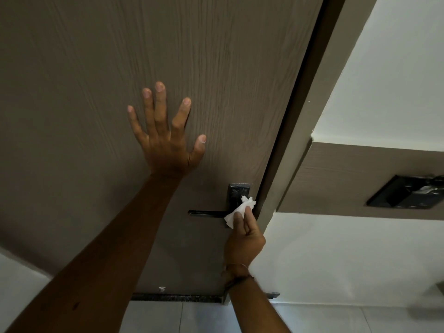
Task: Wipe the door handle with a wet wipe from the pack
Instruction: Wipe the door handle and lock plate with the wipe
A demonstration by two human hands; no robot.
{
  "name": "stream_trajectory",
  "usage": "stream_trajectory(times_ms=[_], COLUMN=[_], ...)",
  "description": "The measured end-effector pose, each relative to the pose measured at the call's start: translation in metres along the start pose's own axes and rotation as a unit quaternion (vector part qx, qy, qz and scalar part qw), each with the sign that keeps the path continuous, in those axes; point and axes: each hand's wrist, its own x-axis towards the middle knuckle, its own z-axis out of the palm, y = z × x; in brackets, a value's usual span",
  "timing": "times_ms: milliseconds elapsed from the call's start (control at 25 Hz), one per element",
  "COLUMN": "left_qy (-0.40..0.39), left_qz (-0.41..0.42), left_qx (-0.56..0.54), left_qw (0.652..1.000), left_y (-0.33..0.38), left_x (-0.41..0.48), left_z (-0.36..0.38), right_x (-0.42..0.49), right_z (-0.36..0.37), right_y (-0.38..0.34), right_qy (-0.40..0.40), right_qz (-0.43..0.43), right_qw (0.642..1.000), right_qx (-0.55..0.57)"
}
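A black lever door handle (206,212) with a black backplate (236,192) is fixed near the right edge of a brown wood-grain door (96,68). My right hand (243,239) grips a crumpled white wet wipe (239,210) and presses it against the handle where the lever meets the plate. My left hand (165,135) lies flat on the door above and left of the handle, fingers spread, holding nothing. The wipe pack is not in view.
The dark door frame (298,111) runs along the door's right side. A white wall (374,80) carries a brown panel (341,179) with a black recessed box (406,192). A dark threshold strip (177,298) and pale floor tiles (204,318) lie below.
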Motion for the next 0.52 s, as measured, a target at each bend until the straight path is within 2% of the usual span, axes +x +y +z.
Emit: stream_trajectory(times_ms=[120,280,400,520], left_qy=[0.0,0.002,-0.002,-0.004], left_qz=[-0.001,-0.002,-0.003,-0.004], left_qx=[-0.001,-0.004,-0.008,-0.004], left_qw=[1.0,1.0,1.0,1.0], left_y=[0.0,0.0,0.0,0.002], left_x=[0.0,0.0,0.0,-0.001], left_z=[0.001,0.0,0.0,-0.001], right_x=[0.0,-0.001,-0.021,-0.04], right_z=[0.005,0.01,0.023,0.038], right_y=[-0.007,-0.016,-0.015,-0.008], right_qy=[0.024,-0.005,-0.023,-0.027], right_qz=[0.136,0.317,0.371,0.375], right_qw=[0.987,0.927,0.877,0.862], right_qx=[0.08,0.201,0.305,0.339])
